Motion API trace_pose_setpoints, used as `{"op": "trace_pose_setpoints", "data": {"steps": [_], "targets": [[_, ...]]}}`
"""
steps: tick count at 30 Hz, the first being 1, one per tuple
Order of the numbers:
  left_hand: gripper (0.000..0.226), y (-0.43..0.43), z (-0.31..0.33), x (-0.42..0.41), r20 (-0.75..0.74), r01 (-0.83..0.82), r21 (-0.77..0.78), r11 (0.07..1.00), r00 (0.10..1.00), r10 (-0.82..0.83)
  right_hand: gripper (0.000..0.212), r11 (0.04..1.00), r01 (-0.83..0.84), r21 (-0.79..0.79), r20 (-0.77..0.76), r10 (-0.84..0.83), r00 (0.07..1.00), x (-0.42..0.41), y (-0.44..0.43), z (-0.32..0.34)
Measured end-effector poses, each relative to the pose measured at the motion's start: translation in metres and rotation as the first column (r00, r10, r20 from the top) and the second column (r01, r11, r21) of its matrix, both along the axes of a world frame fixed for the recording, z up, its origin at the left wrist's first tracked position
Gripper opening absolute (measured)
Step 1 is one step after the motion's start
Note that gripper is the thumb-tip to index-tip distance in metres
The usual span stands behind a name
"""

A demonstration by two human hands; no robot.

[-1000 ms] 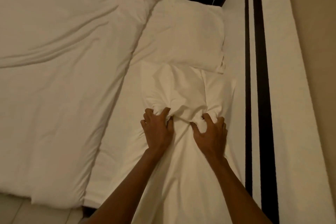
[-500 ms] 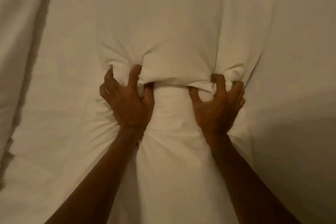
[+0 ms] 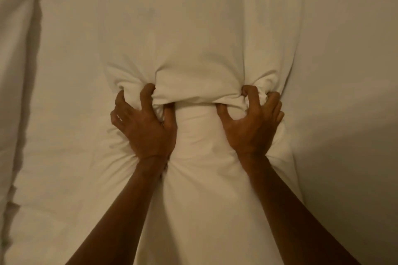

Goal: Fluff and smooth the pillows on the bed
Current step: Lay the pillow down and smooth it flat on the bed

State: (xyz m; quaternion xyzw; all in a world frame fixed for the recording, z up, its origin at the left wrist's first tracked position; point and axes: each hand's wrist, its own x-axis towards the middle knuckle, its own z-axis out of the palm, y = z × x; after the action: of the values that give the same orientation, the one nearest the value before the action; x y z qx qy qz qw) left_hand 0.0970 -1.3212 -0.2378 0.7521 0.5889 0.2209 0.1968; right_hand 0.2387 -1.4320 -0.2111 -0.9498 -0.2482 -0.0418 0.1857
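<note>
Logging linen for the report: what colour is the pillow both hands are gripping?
Plain white pillow, no pattern, tinted cream by the warm light; head view.

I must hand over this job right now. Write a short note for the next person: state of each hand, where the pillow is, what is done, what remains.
Left hand: shut on the pillow, fingers dug into a bunched fold.
Right hand: shut on the pillow, same fold, further right.
Pillow: lying on the bed sheet, creased and pinched at its near edge.
Done: pillow gripped with both hands.
Left: shake it to fluff, lay it flat, smooth out the creases. No other pillow is in view.
</note>
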Motion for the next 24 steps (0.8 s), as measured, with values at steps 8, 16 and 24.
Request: {"op": "trace_pose_setpoints", "data": {"steps": [8,16,24], "targets": [[0.046,-0.001,0.037,-0.01,0.076,0.024,-0.09,0.996,0.997,-0.017,0.057,0.999,-0.004,0.035,0.024,0.003,1.0,-0.004,-0.008,0.009],[0.054,0.033,0.09,-0.019,0.238,0.131,-0.149,0.98,0.967,-0.093,0.057,0.976,0.012,0.217,0.085,-0.031,0.996,0.003,0.0,0.047],[0.047,0.088,0.08,0.083,0.179,0.415,0.024,0.91,0.893,-0.412,0.057,0.958,-0.287,0.021,-0.125,0.287,0.95,0.071,0.106,0.053]]}}
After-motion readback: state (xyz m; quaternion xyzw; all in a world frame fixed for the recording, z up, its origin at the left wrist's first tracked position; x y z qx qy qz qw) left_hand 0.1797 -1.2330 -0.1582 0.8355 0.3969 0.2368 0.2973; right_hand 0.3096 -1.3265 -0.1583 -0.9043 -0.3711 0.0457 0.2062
